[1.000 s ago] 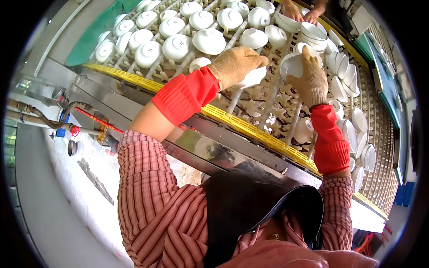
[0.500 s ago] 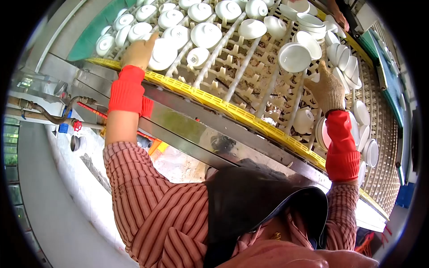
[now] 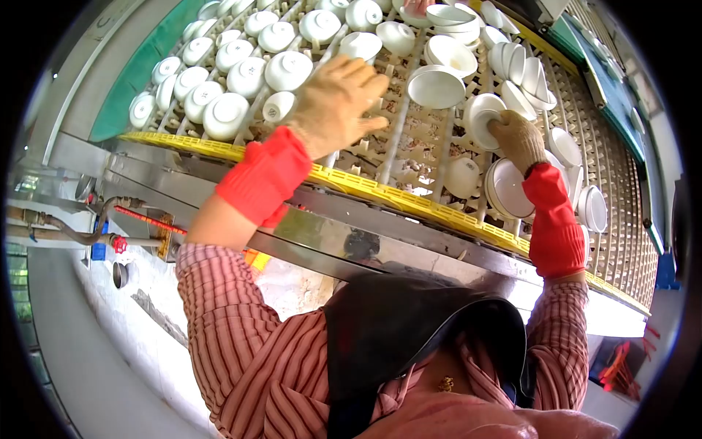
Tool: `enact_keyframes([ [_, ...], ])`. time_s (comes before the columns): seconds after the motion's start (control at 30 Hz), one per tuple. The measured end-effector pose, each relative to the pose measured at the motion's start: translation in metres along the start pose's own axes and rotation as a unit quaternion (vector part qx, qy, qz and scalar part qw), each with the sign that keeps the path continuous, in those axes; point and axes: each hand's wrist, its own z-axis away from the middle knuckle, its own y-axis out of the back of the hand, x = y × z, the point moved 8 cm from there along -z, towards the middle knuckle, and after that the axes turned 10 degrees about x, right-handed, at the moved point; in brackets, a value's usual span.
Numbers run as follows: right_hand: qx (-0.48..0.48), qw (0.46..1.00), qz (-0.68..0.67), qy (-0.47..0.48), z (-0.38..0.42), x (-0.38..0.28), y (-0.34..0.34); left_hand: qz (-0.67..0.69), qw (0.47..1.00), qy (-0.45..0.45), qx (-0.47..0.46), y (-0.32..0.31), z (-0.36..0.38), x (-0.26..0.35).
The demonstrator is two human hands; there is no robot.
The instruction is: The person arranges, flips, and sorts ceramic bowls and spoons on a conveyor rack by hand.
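My left hand (image 3: 335,101), in a tan glove with a red cuff, hovers with spread fingers over the peg rack (image 3: 409,157) and holds nothing. An upturned small white bowl (image 3: 278,108) sits just left of it. My right hand (image 3: 516,139), gloved the same way, grips the rim of a white bowl (image 3: 482,115) tilted on edge at the rack's right side. Below that hand another white bowl (image 3: 508,190) leans on edge. An open-side-up bowl (image 3: 435,88) rests between my two hands.
Many upturned white bowls (image 3: 227,113) fill the rack's left part. A stack of bowls (image 3: 450,18) stands at the top, and more bowls on edge (image 3: 592,208) line the right. A yellow rim (image 3: 365,192) and a steel frame (image 3: 329,230) border the near side. Pipes with a red valve (image 3: 119,244) run low at the left.
My left hand has swung from the far-left bowls back to the middle of the rack, empty. My right hand has closed on a bowl tilted on edge.
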Motion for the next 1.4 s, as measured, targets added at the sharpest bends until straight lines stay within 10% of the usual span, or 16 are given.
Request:
enact_keyframes([
  [0.2, 0.16, 0.977, -0.005, 0.144, 0.0, -0.072, 0.059, 0.162, 0.947, 0.27, -0.062, -0.061, -0.008, -0.027],
  [0.27, 0.328, 0.884, -0.092, 0.321, 0.006, -0.107, 0.084, 0.212, 0.9, 0.372, -0.086, -0.085, 0.012, -0.054],
  [0.4, 0.214, 0.924, 0.099, 0.301, -0.018, -0.137, 0.045, 0.235, 0.851, 0.465, -0.066, -0.061, 0.03, -0.075],
  [0.63, 0.017, 0.954, 0.197, 0.225, 0.006, -0.045, -0.005, 0.069, 0.978, 0.109, 0.165, -0.021, -0.041, -0.015],
  [0.7, 0.011, 0.949, 0.215, 0.229, 0.005, -0.023, -0.013, 0.052, 0.996, 0.044, 0.062, -0.043, -0.068, 0.015],
  [0.9, 0.024, 0.953, 0.205, 0.224, -0.007, -0.009, -0.021, 0.155, 0.92, 0.31, -0.181, -0.12, -0.109, 0.019],
  [1.13, 0.044, 0.979, 0.065, 0.19, 0.005, 0.001, -0.003, 0.066, 0.951, 0.296, -0.05, -0.09, -0.105, -0.021],
  [1.23, -0.001, 0.991, -0.054, 0.119, 0.008, 0.012, -0.001, -0.004, 0.952, 0.22, 0.215, -0.039, -0.071, -0.081],
  [1.3, -0.014, 0.978, -0.203, 0.05, 0.006, 0.019, 0.0, -0.145, 0.954, 0.259, 0.031, -0.026, -0.047, -0.095],
  [1.4, 0.133, 0.931, -0.071, 0.333, -0.002, -0.034, 0.03, 0.001, 0.966, 0.255, -0.05, -0.06, 0.025, -0.089],
])
